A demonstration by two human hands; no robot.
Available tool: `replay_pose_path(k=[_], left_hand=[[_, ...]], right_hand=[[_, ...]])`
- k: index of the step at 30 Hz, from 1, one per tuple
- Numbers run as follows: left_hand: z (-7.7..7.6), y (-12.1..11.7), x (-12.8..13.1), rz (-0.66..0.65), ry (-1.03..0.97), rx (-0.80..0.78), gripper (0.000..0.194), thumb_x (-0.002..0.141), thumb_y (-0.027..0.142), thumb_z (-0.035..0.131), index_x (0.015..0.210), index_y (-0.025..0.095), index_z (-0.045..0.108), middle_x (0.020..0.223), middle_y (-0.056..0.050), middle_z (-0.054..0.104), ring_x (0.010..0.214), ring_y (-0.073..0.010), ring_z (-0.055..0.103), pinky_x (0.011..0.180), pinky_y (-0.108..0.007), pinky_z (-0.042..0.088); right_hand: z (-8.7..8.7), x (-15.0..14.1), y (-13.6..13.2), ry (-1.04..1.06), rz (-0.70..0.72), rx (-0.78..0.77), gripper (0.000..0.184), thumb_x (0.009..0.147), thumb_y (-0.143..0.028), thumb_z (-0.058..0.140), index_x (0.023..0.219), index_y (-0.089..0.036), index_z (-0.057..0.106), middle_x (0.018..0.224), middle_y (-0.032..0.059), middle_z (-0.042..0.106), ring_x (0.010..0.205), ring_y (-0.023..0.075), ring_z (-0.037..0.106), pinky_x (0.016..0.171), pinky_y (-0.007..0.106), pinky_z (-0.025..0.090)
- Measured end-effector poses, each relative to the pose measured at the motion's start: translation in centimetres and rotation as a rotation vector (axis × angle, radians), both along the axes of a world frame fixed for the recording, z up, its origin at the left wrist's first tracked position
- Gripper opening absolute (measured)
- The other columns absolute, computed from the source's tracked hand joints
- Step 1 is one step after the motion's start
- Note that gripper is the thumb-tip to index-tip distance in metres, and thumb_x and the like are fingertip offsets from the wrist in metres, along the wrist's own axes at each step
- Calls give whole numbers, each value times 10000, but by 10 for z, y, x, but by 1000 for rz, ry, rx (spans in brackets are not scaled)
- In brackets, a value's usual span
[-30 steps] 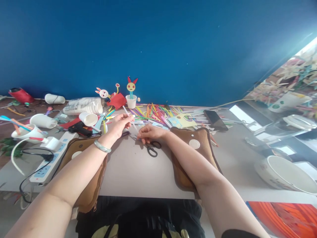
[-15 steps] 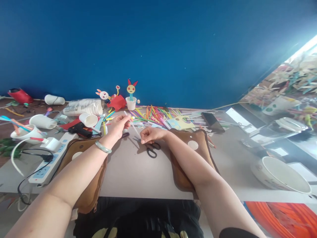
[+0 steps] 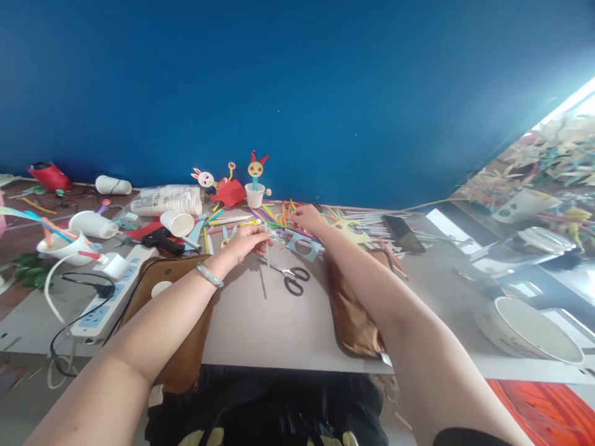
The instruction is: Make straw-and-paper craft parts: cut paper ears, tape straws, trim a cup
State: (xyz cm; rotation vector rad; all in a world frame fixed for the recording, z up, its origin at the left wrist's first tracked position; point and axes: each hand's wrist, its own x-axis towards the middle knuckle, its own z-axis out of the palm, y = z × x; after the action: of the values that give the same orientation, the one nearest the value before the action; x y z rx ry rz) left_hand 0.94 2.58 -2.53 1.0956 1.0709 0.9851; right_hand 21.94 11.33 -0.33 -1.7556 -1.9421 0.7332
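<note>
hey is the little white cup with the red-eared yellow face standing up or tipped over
Upright: the white cup has its rim on top, and the yellow face rises out of it on blue stems.

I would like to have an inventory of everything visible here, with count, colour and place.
table: one, grey, centre
wall: one, blue, behind
scissors: one pair, black-handled, mid-table
pouches: two, brown, front left and right
loose straws: many, mixed colours, near wall
held straw: one, whitish, mid-table
animal figures: two, multicoloured, near wall
phone: one, black, back right
bowl: one, white, far right
power strip: one, white-blue, left
cups: several, mostly white, left
blurred items: uncounted, mixed colours, right
bangle: one, pale green, left wrist
left hand: one, holding straw
right hand: one, at loose straws
</note>
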Motion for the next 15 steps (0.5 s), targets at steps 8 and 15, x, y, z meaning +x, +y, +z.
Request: replay_pose_path(k=[8, 15], left_hand=[[1, -3, 0, -155, 96, -9, 238, 766, 329, 790, 757, 138, 649, 752, -59, 730, 517, -89, 597, 481, -211, 409], [0, -2, 0, -294, 168, 15, 298, 760, 395, 777, 730, 134, 637, 726, -56, 726, 489, -72, 579, 450, -188, 383]], right_hand=[[-12, -28, 32, -331, -168, 22, 211, 809, -274, 667, 943, -129, 743, 1000, 177, 751, 1037, 313, 704, 817, 321, 510], [-23, -35, 53, -384, -214, -41, 449, 730, -394, 763, 1064, -99, 704, 1100, 218, 724, 1111, 354, 683, 897, 391, 519]])
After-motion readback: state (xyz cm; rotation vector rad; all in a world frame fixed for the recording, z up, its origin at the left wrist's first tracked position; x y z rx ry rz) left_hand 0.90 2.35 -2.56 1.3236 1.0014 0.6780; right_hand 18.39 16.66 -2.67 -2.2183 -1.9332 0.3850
